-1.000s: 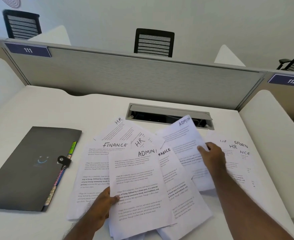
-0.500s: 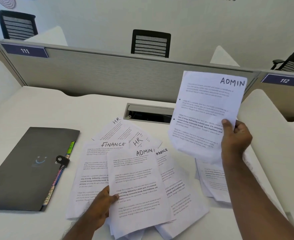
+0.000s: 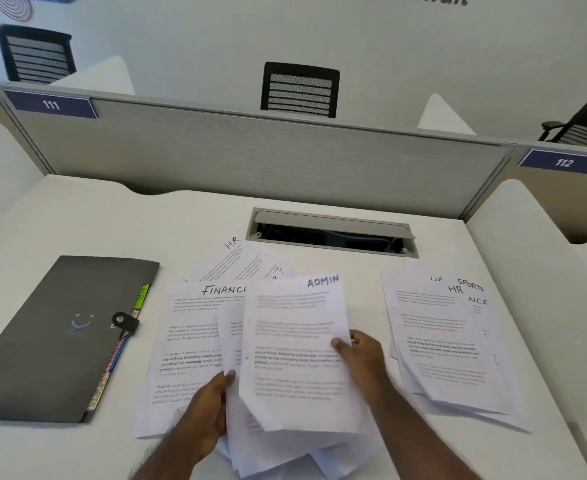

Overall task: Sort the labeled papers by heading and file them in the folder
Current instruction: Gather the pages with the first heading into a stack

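Observation:
A dark grey folder [image 3: 56, 337] lies shut on the left of the desk, with coloured tabs along its right edge. In the middle, my right hand [image 3: 363, 355] grips an ADMIN sheet [image 3: 295, 348] by its right edge, laid over another sheet that my left hand [image 3: 209, 407] holds at its left edge. A FINANCE sheet [image 3: 188, 341] lies beneath on the left, and HR sheets [image 3: 233, 258] fan out behind. A separate pile of papers [image 3: 444, 341] on the right shows HR, SPORTS and part of FINANCE.
An open cable tray [image 3: 330, 232] is set into the white desk [image 3: 112, 220] behind the papers. A grey partition [image 3: 250, 157] closes the back, with white side dividers left and right. Black chairs stand beyond it.
My right hand brought the ADMIN sheet down from mid-air on the right and laid it over the ADMIN sheet in my left hand. The left hand stayed in place.

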Motion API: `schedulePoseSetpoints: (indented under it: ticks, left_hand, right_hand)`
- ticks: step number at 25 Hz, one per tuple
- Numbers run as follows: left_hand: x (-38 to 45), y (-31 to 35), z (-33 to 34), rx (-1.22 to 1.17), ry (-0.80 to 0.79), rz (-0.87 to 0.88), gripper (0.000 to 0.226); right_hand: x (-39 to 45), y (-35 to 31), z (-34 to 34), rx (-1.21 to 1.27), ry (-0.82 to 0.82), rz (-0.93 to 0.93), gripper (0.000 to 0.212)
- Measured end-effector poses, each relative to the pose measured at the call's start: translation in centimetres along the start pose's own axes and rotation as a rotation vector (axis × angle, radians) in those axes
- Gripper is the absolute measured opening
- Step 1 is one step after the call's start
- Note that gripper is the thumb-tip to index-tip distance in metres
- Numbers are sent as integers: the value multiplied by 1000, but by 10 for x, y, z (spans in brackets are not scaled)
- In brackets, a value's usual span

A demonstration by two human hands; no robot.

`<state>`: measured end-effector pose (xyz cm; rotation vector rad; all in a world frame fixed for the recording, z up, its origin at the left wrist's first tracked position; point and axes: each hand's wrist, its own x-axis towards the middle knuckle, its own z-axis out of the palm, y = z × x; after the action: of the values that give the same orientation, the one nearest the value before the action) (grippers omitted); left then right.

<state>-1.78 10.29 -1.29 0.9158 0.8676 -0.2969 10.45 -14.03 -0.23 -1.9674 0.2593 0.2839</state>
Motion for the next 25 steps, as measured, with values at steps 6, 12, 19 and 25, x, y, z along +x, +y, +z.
schedulePoseSetpoints:
  ticks: [6,12,19,25]
  left_hand:
    - [-10,2,5,60,-140,48,30]
    - [-11,6,3,98,-176,64,48]
    - [-19,32,6,-117,-200,182,55]
    - [-19,28,35,-248,-183,210,52]
  right_hand:
    - [-8,6,23,-243,-124,12,30]
    - [-12,-1,10,-167,-150,54,56]
    - [-39,-16,-33,223,-157,277,99]
    - [-62,-7,-5,745,-413,423,79]
